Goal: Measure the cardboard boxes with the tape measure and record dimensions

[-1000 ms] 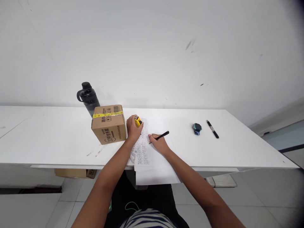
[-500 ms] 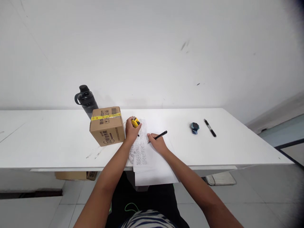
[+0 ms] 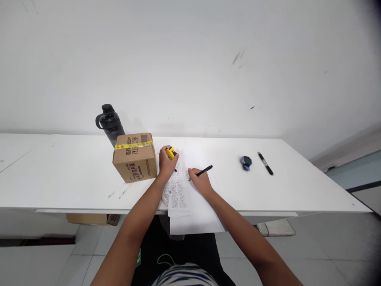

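My left hand (image 3: pixel 167 162) is closed around a yellow and black tape measure (image 3: pixel 171 152), close to the right side of a brown cardboard box (image 3: pixel 135 159). The hand rests over the upper left part of some white paper sheets (image 3: pixel 198 220), where a strip of dense dark print runs down. In my right hand (image 3: pixel 201 181) is a black pen (image 3: pixel 205 170), its tip low over the paper just right of the print. A small dark piece pokes out beneath my left hand; I cannot make out what it is.
Behind the box stands a dark bottle (image 3: pixel 110 124) with a loop handle. To the right on the white table (image 3: pixel 303 182) lie a blue-grey wristwatch (image 3: pixel 245 163) and a black marker (image 3: pixel 265 163). The wall rises along the table's back edge.
The view has shifted slightly. Both hands keep their hold on the tape measure and the pen, and the box stays in place. The pen hand shows only a slight shift over the paper.
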`<state>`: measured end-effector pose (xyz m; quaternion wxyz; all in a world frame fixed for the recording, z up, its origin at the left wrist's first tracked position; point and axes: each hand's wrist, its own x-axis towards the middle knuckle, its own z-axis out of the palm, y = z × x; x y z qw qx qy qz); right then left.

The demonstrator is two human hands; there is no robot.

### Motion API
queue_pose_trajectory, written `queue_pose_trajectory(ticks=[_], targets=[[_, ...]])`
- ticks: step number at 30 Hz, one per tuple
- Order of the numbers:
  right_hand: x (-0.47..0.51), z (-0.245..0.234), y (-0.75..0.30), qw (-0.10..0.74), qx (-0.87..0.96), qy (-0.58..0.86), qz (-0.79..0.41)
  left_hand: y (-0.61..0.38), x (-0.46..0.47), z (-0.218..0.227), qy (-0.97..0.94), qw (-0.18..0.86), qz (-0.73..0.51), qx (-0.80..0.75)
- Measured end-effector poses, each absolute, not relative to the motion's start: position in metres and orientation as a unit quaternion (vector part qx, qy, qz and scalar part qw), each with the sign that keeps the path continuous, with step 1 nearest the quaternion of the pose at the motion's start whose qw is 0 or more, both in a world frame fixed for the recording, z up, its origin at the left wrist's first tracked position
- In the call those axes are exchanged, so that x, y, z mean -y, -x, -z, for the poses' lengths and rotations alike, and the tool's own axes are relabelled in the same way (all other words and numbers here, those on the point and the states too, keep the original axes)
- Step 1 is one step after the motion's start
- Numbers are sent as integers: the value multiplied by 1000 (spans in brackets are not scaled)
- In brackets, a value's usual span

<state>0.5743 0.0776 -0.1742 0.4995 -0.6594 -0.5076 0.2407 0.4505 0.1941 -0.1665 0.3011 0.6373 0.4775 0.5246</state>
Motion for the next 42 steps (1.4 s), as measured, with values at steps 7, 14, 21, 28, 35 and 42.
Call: queue_pose_trajectory(ticks=[7, 14, 21, 28, 35, 42], targets=[[-77, 179, -570, 489, 533, 647, -240, -443, -189, 164, -639, 301, -518, -482], [-72, 177, -567, 489, 569, 627, -209, -438, -186, 162, -644, 285, -481, -522], [-77, 179, -569, 568, 492, 640, -156, -435, -182, 163, -651, 275, -491, -510], [-92, 192, -576, 599, 447, 645, -161, -434, -185, 165, -660, 268, -478, -514], [-85, 185, -573, 593, 443, 648, -181, -435, -186, 163, -648, 299, -491, -499], [-82, 175, -578, 661, 362, 628, -194, -438, -189, 162, -597, 357, -504, -512]])
